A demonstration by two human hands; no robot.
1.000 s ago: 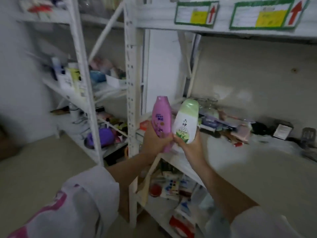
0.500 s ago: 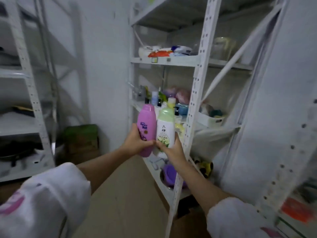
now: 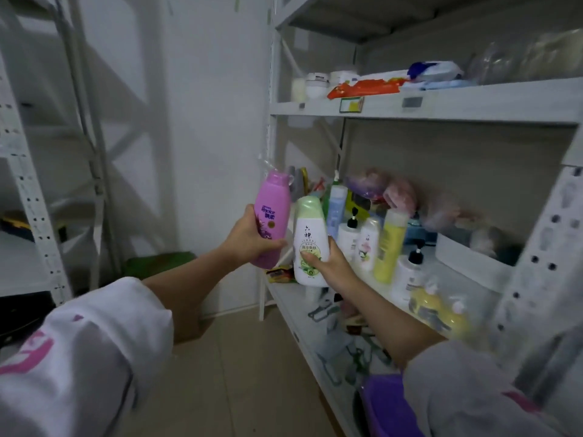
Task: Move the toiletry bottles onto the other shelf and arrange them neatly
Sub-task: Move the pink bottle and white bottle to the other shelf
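Both hands are wrapped around bottles in front of the white shelf (image 3: pixel 318 313), the left hand (image 3: pixel 249 239) gripping the purple bottle (image 3: pixel 272 217) and the right hand (image 3: pixel 328 263) the green-capped white bottle (image 3: pixel 309 241), so each should go down upright beside the yellow bottle (image 3: pixel 390 246) row, labels outward, one at a time.

white shelf (image 3: pixel 362 298) | on it: yellow bottle (image 3: pixel 390 246), pump bottles (image 3: pixel 409 275), blue bottle (image 3: pixel 336 207), white bin (image 3: pixel 467 258)
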